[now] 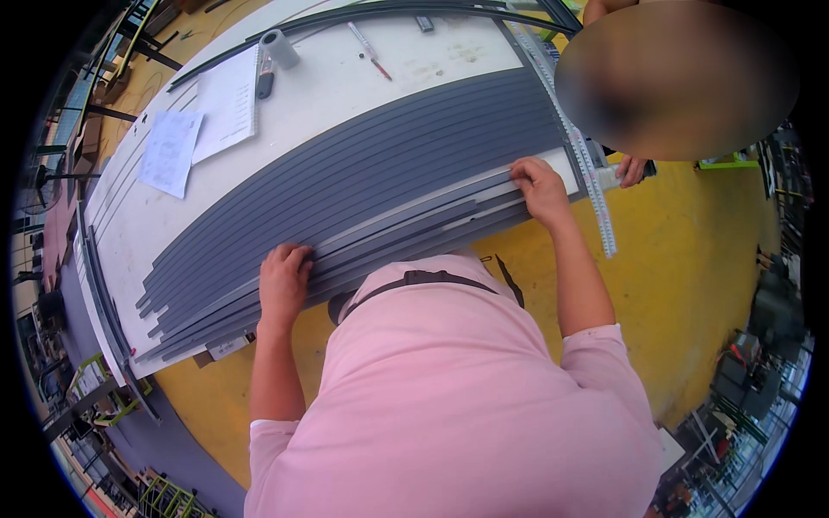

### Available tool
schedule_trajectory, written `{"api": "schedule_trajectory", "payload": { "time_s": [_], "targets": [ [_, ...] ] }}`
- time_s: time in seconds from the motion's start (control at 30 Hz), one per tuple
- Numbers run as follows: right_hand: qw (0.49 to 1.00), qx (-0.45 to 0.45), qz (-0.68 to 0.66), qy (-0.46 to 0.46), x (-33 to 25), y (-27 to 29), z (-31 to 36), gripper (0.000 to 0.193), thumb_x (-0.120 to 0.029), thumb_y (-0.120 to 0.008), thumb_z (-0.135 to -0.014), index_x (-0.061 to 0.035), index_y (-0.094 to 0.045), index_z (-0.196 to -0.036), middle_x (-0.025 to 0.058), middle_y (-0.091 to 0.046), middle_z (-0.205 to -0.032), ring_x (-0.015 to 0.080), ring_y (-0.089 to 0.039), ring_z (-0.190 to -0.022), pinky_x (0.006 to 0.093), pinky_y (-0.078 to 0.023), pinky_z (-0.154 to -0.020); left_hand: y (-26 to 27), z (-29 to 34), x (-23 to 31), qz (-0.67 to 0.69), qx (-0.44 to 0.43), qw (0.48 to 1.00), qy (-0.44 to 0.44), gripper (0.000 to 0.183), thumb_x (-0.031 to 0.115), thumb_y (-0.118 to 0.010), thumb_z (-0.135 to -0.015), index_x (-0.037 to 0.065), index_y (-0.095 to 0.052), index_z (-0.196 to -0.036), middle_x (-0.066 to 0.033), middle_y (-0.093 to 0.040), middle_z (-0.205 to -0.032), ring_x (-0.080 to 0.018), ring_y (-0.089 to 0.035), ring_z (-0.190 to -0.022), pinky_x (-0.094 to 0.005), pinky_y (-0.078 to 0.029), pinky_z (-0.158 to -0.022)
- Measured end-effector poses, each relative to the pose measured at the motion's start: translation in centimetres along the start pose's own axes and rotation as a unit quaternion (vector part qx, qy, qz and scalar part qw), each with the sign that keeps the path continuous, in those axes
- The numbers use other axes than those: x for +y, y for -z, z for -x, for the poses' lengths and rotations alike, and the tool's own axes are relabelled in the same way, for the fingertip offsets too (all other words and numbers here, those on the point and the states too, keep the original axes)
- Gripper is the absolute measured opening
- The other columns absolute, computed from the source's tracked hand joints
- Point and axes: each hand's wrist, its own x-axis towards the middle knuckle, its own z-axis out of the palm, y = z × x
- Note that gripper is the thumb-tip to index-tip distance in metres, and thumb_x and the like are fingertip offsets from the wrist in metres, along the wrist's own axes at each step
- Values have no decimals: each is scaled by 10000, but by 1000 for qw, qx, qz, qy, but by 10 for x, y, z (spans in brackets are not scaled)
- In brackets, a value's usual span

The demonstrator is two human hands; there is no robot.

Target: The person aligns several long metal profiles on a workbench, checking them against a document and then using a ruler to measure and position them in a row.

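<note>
Standing at the white table, someone in a pink shirt works both hands along a long grey strip, which lies on the near side, in front of the wide rows of darker grey strips. From where I am, the right hand pinches it narrowly near its right end. The left hand bunches its fingers against it farther left; whether they close on it, I can't tell. A long ruler crosses the table's right end, and another person's hand shows just beyond it.
</note>
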Motion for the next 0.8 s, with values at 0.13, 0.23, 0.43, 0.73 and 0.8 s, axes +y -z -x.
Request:
{"api": "schedule_trajectory", "payload": {
  "time_s": [0.13, 0.23, 0.43, 0.73, 0.8],
  "targets": [
    [991, 55, 112, 38, 20, 4, 1, 116, 9, -700, -877, -53, -730, -969, 101, -699, -1044, 329, -663, -1030, 444, -543, -896, -4, -6, 13, -1, 6, 1000, 20, 203, 98, -753, -884, 80, -755, -1086, -101, -690, -1053, -339, -649, -1045, -460, -526, -899],
    [984, 66, 160, 52, 13, 5, 2, 106, -36, -727, -874, -75, -751, -969, 86, -681, -1018, 326, -656, -1004, 456, -537, -875, -6, -11, 13, 3, -20, 999, 33, 190, 101, -756, -881, 73, -752, -1068, -109, -677, -1021, -347, -653, -1020, -458, -536, -872],
    [978, 28, 166, 122, -9, -8, -3, 81, -129, -767, -869, -102, -768, -945, 41, -668, -954, 296, -645, -937, 452, -517, -809, -14, -30, 9, 22, -34, 999, -5, 170, 90, -750, -885, 72, -749, -1054, -106, -667, -986, -348, -655, -979, -460, -541, -851],
    [955, 107, 274, 31, 17, -5, 0, 133, -182, -695, -939, -110, -781, -1010, 26, -699, -1029, 272, -648, -987, 442, -499, -875, -32, -55, 42, 36, -13, 993, -111, 219, 105, -735, -888, 110, -768, -1104, -87, -644, -936, -313, -640, -926, -432, -536, -817],
    [947, 114, 299, -10, 22, -2, 3, 188, -181, -677, -952, -106, -777, -1093, 36, -700, -1107, 272, -647, -1044, 445, -493, -924, -37, -66, 56, 26, -13, 990, -141, 225, 116, -720, -899, 124, -773, -1117, -83, -640, -927, -305, -637, -913, -428, -534, -808]
  ]
}}
